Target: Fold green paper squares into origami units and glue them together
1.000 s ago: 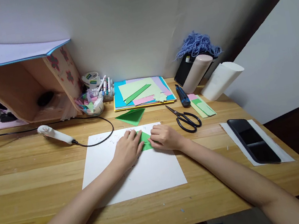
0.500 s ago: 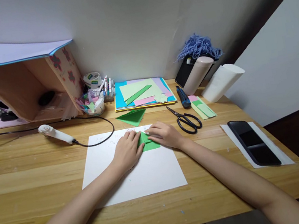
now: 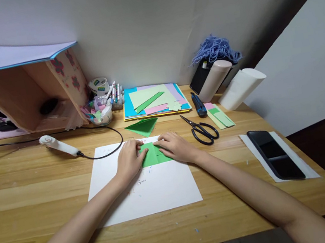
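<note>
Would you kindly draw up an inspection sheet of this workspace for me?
Surface: wooden table with small scraps; marked white sheet under the work.
Job's things: creased green paper flat on the white sheet; folded green piece beyond it.
Clutter: black-handled scissors, utility knife and stacked colored paper behind; phone at right.
Hands: left hand and right hand on opposite sides of the creased green paper, both touching it.
Cables: black cable from a white handheld device, looping over the white sheet's far left corner.
Surroundings: wall behind; flowered box at left.
Other people: nothing seen.
</note>
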### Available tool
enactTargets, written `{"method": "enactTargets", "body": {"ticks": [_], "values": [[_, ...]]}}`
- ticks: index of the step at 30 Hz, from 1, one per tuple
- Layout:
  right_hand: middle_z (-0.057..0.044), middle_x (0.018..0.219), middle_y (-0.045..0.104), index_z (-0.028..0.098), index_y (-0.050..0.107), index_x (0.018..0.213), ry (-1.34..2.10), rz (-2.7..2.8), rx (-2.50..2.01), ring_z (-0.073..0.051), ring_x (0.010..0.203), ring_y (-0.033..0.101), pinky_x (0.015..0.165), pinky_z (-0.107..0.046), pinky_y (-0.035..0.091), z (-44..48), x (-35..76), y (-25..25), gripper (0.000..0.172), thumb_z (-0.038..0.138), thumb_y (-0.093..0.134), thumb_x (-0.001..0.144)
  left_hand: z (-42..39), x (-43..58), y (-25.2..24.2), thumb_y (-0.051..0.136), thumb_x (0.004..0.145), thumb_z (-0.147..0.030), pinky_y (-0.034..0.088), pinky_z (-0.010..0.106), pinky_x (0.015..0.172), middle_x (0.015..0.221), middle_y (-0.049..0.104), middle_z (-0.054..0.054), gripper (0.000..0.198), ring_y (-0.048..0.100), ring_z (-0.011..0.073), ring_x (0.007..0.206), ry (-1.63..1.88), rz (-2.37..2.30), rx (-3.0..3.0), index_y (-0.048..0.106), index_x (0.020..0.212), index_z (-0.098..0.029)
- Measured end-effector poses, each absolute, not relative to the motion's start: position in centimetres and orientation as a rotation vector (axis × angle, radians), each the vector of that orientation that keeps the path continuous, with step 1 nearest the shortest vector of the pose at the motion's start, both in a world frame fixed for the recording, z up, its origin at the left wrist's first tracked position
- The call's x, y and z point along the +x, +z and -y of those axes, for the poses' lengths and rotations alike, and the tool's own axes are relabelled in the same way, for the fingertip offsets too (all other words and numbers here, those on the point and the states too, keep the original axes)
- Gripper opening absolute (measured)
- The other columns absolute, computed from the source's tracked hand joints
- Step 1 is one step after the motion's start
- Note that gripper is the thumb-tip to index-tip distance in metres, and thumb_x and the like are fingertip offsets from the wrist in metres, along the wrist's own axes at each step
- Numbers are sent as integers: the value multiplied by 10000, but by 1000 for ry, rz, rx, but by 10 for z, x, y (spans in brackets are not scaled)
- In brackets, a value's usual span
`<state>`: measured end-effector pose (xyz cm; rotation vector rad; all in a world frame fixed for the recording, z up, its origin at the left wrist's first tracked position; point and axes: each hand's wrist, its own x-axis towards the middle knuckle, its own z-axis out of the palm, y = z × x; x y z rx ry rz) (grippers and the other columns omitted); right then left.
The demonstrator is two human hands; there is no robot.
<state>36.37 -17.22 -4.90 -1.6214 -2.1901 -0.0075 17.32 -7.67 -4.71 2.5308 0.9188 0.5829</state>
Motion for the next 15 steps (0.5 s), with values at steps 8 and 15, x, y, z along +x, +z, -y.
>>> {"method": "enactTargets", "body": {"ticks": [8, 15], "values": [[-99, 957, 573, 186, 558, 1112, -42, 2198, -1565, -204, 879, 512, 743, -344, 411, 174, 362, -51, 263, 211, 443, 877, 77, 175, -48, 559, 780, -386, 406, 341, 721, 881, 507, 52, 224, 473, 207, 835, 619, -1013, 2541, 517, 860, -181], [-98, 919, 576, 166, 572, 1083, -68, 2199, -1507, -191, 846, 519, 701, -316, 427, 173, 361, -56, 252, 188, 423, 881, 78, 176, -46, 514, 826, -326, 402, 289, 656, 780, 542, 16, 141, 496, 164, 743, 599, -893, 2492, 551, 844, -191]]}}
